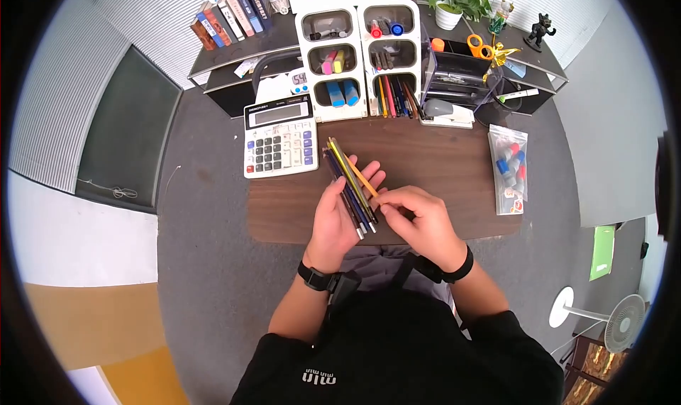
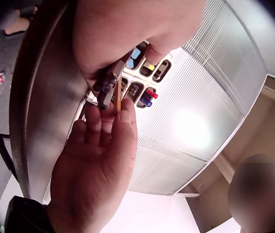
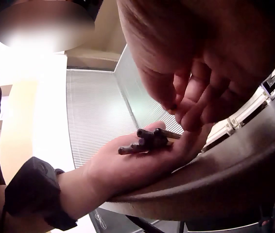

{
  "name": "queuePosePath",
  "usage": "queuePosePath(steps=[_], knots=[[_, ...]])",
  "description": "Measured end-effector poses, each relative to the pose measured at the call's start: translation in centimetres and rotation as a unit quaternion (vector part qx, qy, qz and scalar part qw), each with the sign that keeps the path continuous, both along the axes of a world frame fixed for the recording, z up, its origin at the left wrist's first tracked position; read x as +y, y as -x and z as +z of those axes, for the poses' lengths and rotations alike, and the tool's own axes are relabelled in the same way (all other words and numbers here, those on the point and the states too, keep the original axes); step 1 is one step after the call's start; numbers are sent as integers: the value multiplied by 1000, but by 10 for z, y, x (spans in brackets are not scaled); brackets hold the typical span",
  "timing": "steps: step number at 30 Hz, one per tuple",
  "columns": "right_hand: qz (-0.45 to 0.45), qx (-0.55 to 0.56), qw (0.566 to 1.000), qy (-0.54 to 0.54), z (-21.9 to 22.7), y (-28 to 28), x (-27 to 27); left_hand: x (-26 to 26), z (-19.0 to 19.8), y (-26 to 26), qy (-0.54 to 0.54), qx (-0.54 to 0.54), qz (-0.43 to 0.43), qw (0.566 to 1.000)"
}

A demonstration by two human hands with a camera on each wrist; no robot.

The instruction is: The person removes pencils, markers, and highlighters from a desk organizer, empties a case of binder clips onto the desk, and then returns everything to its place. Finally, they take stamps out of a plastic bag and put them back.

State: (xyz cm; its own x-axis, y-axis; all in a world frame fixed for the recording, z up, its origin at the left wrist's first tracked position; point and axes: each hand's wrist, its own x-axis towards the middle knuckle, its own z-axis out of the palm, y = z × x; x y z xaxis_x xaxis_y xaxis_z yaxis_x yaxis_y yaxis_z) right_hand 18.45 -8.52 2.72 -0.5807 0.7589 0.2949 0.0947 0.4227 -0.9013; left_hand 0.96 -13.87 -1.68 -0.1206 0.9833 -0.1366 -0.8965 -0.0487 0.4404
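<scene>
Several pencils (image 1: 345, 181), dark ones and a yellow one among them, lie slanted across the palm of my left hand (image 1: 333, 220). Its thumb comes over them from the left, and their ends stick out at both sides. My right hand (image 1: 425, 224) pinches the lower end of an orange pencil (image 1: 364, 180) between thumb and fingertips, just right of the bundle. In the right wrist view the dark pencil ends (image 3: 145, 140) show on the left palm, below the curled right fingers. The left wrist view has the orange pencil (image 2: 118, 101) at the right fingertips.
Beyond the hands stands a white organizer (image 1: 340, 114) with pens, markers and more pencils. A calculator (image 1: 282, 139) sits at the table's left; a clear bag of red and blue items (image 1: 508, 171) lies at the right. Behind it are a stapler (image 1: 447, 113) and a desk shelf (image 1: 457, 79).
</scene>
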Motion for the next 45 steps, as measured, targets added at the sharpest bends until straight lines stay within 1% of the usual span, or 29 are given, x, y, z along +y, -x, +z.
queuePosePath(steps=[4, 6, 7, 8, 11, 14, 22, 24, 27, 30, 33, 37, 39, 42, 44, 45], knots=[[-38, 24, 999, -13, 13, -13, -1, 0, 0, -1, -10, 4, -4, 1000], [-78, 93, 992, 16, 12, -21, 2, 0, -2, 1, -3, 3, -3, 1000], [-96, 115, 988, 49, 14, -25, 3, 0, -1, 1, 3, 7, -3, 1000], [-104, 132, 985, 43, 14, -29, 9, 0, 0, 0, 10, 9, -5, 1000], [-164, 152, 973, 64, 15, -30, 20, 0, 1, -1, 9, 15, -7, 1000], [-182, 164, 967, 69, 10, -20, 33, -1, 0, 0, 5, 12, -5, 1000], [-183, 164, 967, 73, 11, 7, 52, -3, 0, 1, 2, 6, -6, 1000], [-194, 173, 965, 41, 13, 12, 53, -1, 0, 1, 3, 3, -5, 1000], [-187, 158, 969, 26, 11, 18, 57, -2, -1, 0, 1, 5, -9, 1000], [-181, 162, 968, 55, 6, 23, 61, -1, 1, 1, 4, 6, -8, 1000], [-181, 160, 969, 58, 0, 25, 66, -1, 1, 0, 10, 5, -6, 1000], [-175, 176, 966, 66, 3, 28, 62, -2, 0, 0, 1, 6, -5, 1000], [-175, 127, 974, 67, 4, 23, 58, -1, 0, 0, 3, 4, -4, 1000], [-175, 117, 977, 40, 10, 13, 42, -3, 0, -1, 8, 10, -1, 1000], [-154, 24, 988, 3, 10, 1, 27, -1, 0, 0, 8, 13, -1, 1000], [-123, 11, 992, -37, 11, -2, 20, 0, 0, 0, 8, 13, -2, 1000]])
